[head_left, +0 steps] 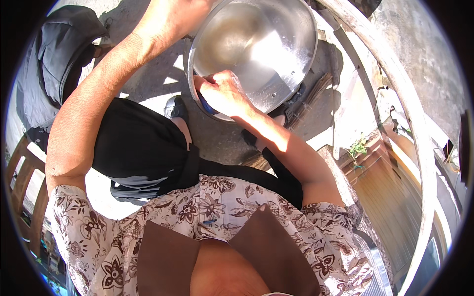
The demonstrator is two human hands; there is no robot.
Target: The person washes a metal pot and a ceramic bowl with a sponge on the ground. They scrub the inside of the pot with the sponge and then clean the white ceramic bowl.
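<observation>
A large shiny metal pot (255, 70) stands tilted on the ground before me, its mouth towards me. A little cloudy liquid (233, 37) seems to lie at its bottom. My right hand (224, 90) is inside, fingers curled against the near left wall. What its palm covers is hidden. A dark blue patch (207, 105) shows just below this hand; I cannot tell whether it is an object or a reflection. My left hand (181, 16) reaches to the pot's far left rim, its fingers cut off by the picture's top edge.
A bundle of thin sticks (311, 100), perhaps a broom, lies right of the pot. A long pale curved pole (411, 100) crosses the right side. Grey cloth (50, 70) hangs at left above a wooden slatted chair (24, 181). My shoe (177, 109) stands near the pot.
</observation>
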